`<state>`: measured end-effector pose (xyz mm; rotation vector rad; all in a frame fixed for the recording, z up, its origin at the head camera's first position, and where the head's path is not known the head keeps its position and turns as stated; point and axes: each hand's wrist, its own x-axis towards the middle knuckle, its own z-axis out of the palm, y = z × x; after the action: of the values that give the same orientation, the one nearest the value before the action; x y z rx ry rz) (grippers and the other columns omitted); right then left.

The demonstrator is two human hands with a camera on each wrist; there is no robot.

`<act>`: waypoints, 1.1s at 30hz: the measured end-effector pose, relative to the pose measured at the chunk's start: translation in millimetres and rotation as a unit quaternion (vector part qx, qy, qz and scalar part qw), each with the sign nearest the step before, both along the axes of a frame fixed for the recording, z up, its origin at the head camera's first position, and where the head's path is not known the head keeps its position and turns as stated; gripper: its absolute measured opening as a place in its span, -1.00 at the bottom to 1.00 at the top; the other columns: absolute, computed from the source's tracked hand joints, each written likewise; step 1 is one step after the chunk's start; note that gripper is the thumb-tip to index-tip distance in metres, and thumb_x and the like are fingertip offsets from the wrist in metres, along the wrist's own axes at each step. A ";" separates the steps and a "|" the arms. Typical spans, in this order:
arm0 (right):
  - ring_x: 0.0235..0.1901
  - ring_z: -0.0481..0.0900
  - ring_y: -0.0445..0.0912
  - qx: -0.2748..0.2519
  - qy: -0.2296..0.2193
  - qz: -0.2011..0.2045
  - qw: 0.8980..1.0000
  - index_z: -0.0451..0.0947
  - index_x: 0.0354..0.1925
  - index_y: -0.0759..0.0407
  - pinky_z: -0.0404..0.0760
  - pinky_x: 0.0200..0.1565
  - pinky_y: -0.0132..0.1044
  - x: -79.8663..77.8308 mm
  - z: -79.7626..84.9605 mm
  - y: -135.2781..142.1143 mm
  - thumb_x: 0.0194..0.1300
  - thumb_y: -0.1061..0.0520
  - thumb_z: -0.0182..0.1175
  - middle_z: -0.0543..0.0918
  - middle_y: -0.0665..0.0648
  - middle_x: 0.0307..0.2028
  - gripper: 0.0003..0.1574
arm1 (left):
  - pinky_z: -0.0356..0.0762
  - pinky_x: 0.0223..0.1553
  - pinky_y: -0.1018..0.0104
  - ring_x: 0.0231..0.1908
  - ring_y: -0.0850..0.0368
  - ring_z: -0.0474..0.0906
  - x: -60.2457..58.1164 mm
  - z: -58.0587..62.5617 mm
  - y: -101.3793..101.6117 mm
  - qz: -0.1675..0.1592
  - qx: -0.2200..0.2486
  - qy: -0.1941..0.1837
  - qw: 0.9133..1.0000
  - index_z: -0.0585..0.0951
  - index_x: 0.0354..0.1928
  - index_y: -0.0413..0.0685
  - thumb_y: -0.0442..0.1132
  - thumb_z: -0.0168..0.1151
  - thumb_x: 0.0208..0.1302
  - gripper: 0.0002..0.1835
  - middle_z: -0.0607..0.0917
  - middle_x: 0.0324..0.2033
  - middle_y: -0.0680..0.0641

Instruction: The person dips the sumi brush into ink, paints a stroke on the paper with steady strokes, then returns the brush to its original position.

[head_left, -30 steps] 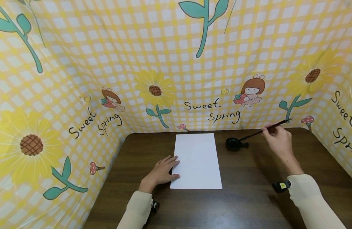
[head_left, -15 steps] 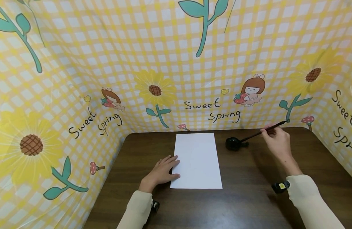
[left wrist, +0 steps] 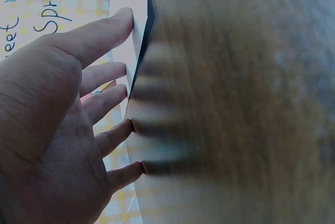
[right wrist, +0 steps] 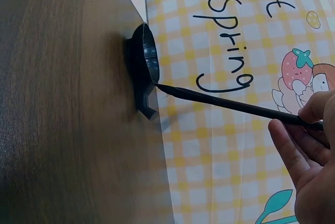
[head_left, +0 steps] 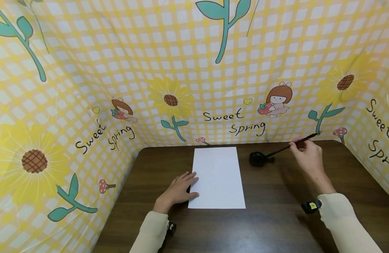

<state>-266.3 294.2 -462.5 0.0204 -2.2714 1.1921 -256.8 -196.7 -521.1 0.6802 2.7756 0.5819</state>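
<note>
A blank white sheet of paper (head_left: 216, 177) lies on the dark wooden table. My left hand (head_left: 179, 188) rests on its left edge, fingers spread and fairly straight; the left wrist view shows the fingertips (left wrist: 137, 167) down at the tabletop and paper. At the back right, my right hand (head_left: 308, 156) pinches a dark brush (head_left: 278, 151) by its handle between thumb and fingers. The brush slants down to the left, and its tip is at the rim of a small black ink dish (head_left: 257, 159). In the right wrist view the dish (right wrist: 141, 62) has a short spout-like projection.
The wooden table (head_left: 270, 225) ends at the back and sides against a yellow checked cloth (head_left: 194, 70) printed with sunflowers and lettering. The ink dish stands just right of the paper's upper part. Each wrist wears a small black camera (head_left: 311, 206).
My right hand shifts very slightly with the brush, whose tip stays at the ink dish. The left hand and the paper keep their places.
</note>
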 end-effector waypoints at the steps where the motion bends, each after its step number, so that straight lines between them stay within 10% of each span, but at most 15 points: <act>1: -0.35 0.53 -0.66 -0.001 0.000 0.000 1.000 0.65 -0.02 0.38 0.51 -0.31 -0.76 0.4 0.4 0.2 0.56 0.12 0.24 0.77 0.39 -0.17 -0.71 | -0.07 0.58 -0.49 0.68 -0.25 0.02 0.0 0.4 0.1 0.000 0.001 0.000 1.000 0.42 0.58 0.02 0.07 0.36 0.47 -0.26 0.25 0.67 -0.05; 24: -0.37 0.56 -0.67 -0.017 0.017 -0.011 1.000 0.68 -0.06 0.40 0.54 -0.30 -0.76 2.0 6.3 -2.5 0.51 0.19 0.28 0.73 0.13 -0.22 -0.75 | -0.07 0.58 -0.48 0.69 -0.23 0.02 -0.3 -0.3 0.4 0.004 -0.003 0.000 1.000 0.42 0.59 0.03 0.08 0.36 0.47 -0.26 0.25 0.67 -0.04; 33: -0.34 0.58 -0.64 -0.040 -0.002 0.001 0.999 0.64 -0.01 0.40 0.58 -0.27 -0.73 2.8 -4.2 -6.0 0.54 0.15 0.25 0.74 0.36 -0.10 -0.72 | -0.07 0.59 -0.48 0.69 -0.24 0.02 0.5 -0.9 0.3 0.003 -0.005 0.001 1.000 0.42 0.59 0.02 0.07 0.36 0.47 -0.26 0.25 0.67 -0.05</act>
<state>-263.5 288.2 -466.7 -0.0116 -2.2262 1.2840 -256.3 -196.4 -522.0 0.6702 2.7815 0.5686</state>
